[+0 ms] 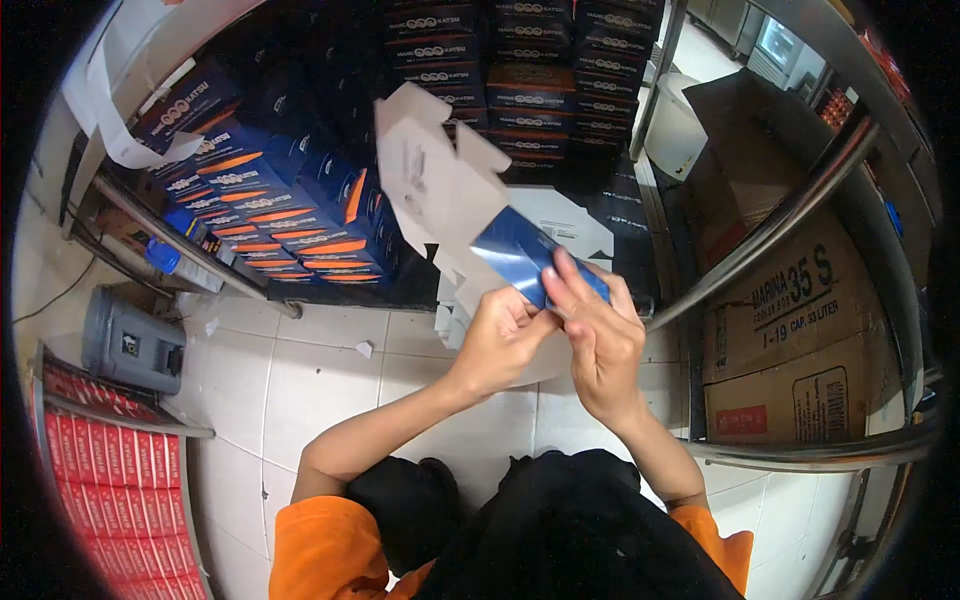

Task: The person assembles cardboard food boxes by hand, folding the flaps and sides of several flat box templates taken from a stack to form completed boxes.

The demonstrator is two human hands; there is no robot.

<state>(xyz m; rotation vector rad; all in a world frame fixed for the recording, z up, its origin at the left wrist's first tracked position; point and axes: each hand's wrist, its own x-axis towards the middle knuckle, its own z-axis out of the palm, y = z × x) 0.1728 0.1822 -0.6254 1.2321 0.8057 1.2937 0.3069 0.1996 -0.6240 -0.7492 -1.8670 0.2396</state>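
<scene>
**Folding a blue carton over a tiled floor**

Folding a flat blue-and-white carton blank (480, 215), a seated person holds it above their knees. Its long axis runs from lower right, at the hands, up to the left, white flaps pointing toward stacked blue boxes (270, 215). The left hand (497, 338) is curled shut, pinching the blank's lower edge; the right hand (597, 335) lies half open, fingers flat on the blue panel. Bare white tile (300, 380) offers room at left; a metal rail (770, 225) and brown cardboard box (800, 350) crowd the right.
</scene>
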